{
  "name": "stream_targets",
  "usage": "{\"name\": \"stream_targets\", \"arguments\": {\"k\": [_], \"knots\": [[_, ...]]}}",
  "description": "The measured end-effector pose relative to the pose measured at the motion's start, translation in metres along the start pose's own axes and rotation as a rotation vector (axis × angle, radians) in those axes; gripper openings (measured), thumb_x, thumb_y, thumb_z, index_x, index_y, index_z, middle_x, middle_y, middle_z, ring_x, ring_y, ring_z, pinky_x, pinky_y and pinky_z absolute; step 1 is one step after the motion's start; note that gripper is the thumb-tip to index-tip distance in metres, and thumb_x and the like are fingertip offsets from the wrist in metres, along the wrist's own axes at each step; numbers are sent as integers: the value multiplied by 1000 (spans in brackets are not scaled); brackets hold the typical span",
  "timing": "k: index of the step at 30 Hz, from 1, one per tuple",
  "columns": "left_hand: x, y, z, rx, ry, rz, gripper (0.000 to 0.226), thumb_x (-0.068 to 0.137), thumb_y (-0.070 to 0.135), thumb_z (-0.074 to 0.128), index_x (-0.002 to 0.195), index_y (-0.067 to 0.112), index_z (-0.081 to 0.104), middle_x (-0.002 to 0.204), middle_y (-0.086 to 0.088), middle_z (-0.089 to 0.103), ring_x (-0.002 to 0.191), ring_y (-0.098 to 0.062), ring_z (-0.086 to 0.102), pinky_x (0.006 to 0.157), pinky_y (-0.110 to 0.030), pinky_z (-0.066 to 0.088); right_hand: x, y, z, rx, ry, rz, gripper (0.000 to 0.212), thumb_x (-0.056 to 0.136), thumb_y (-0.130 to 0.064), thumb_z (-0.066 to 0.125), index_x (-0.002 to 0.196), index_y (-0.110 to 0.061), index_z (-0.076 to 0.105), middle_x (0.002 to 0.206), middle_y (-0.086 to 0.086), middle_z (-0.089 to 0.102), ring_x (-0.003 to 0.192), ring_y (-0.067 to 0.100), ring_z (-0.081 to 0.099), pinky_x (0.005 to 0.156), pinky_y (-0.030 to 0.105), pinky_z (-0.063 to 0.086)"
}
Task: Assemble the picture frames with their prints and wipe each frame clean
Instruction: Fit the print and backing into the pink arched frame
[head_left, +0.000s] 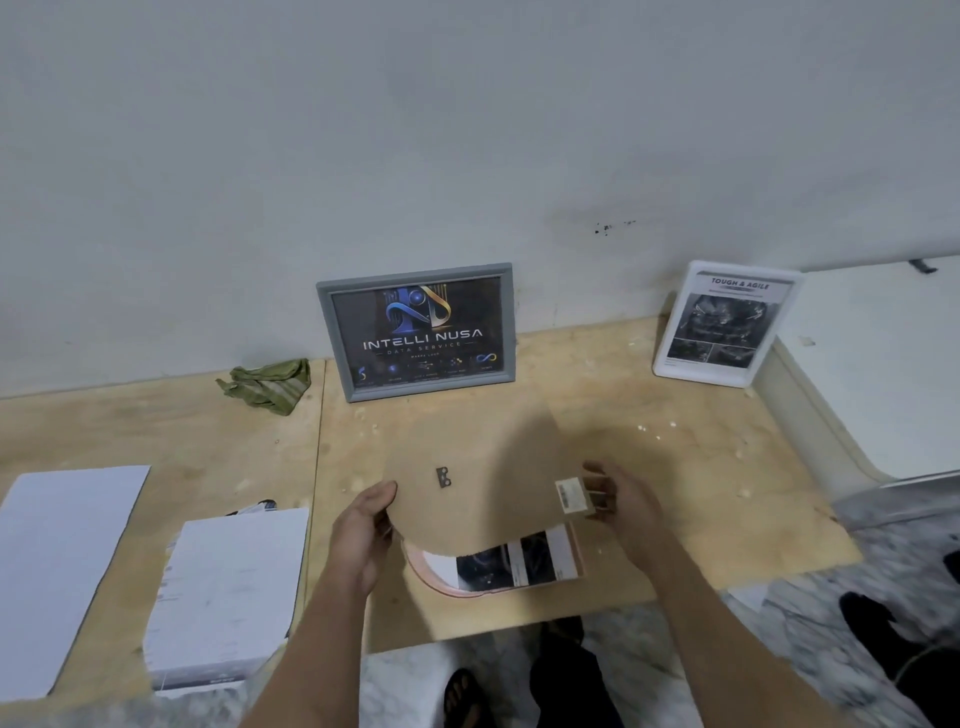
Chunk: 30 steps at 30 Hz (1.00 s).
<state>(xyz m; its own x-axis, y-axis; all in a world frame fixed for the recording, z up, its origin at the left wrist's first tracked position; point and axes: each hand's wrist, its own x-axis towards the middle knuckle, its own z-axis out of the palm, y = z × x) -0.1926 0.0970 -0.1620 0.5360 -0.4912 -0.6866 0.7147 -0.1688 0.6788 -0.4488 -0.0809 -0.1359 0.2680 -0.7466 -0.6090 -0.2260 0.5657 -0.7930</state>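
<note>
A brown backing board (488, 467) with a small metal hanger (443, 477) is tilted up over a face-down frame (574, 551). A print (498, 564) shows under the board's near edge. My left hand (363, 530) grips the board's left edge. My right hand (618, 501) grips its right edge by a white label (569, 496). A grey frame (418, 332) with a dark "Intelli Nusa" print leans on the wall behind. A white frame (727, 325) with a grey print leans at the right. A green cloth (270, 384) lies crumpled at the wall.
Two stacks of white sheets (234, 587) (62, 545) lie at the left on the plywood floor board (675, 467). A white ledge (883, 364) rises at the right. My sandalled foot (467, 696) is at the bottom, on marble floor.
</note>
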Motion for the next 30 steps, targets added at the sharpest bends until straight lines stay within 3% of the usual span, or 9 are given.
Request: {"name": "stream_targets", "arguments": {"k": [4,8,10,13,16,18,21,26,30], "knots": [[2,-15,67,134,-46,-13,17,90,6,67,107,3,69,103,-16,72,88,-27,65,78,-35,53,12,-19,-51,-182,87,-60,10,91,-18,64,93,-12,72,87,8,71,74,19,66,64,31,51],[10,-47,136,451,-96,28,20,90,1,65,106,5,75,98,-11,76,88,-26,69,90,-40,54,23,-22,-114,-315,294,-74,9,90,-11,63,90,-10,71,85,11,69,73,24,64,61,31,49],[14,-66,168,586,-143,42,22,90,-7,61,104,1,76,88,-11,73,80,-24,65,79,-35,54,33,-18,-147,-440,371,-66,11,90,-14,62,95,-12,72,89,9,70,78,25,65,66,32,49],[16,-88,208,700,-145,16,32,87,-14,59,70,10,70,75,-12,62,65,-23,54,61,-30,43,48,-11,-185,-552,427,-43,14,88,-17,62,95,-14,73,92,9,72,83,26,66,72,32,50],[29,-110,231,835,-91,-4,29,75,-1,70,59,22,73,79,-14,71,73,-32,66,71,-36,54,69,-5,-213,-590,438,25,18,88,-17,63,101,-11,73,95,12,72,85,27,65,69,28,44],[38,-122,238,945,-65,2,13,70,12,74,73,24,80,101,-12,76,96,-37,71,89,-42,57,79,-2,-222,-625,430,34,18,88,-16,63,101,-9,73,96,13,72,81,25,63,67,26,41],[30,-126,252,1165,0,62,19,84,17,71,102,13,79,107,-11,74,103,-31,68,83,-27,48,87,3,-226,-712,411,30,20,90,-15,60,105,-11,73,101,12,72,87,27,65,67,26,41],[23,-124,256,1269,60,73,22,88,20,59,97,8,75,104,-17,73,99,-34,68,79,-36,56,86,4,-219,-742,485,80,38,86,-6,53,122,-14,63,117,10,66,101,28,63,79,32,47],[17,-102,247,1276,146,103,24,94,20,51,99,12,73,106,-15,73,102,-35,67,77,-32,49,84,-9,-178,-759,366,-45,30,86,-5,54,113,-9,67,113,10,66,104,31,61,81,31,45]]}}
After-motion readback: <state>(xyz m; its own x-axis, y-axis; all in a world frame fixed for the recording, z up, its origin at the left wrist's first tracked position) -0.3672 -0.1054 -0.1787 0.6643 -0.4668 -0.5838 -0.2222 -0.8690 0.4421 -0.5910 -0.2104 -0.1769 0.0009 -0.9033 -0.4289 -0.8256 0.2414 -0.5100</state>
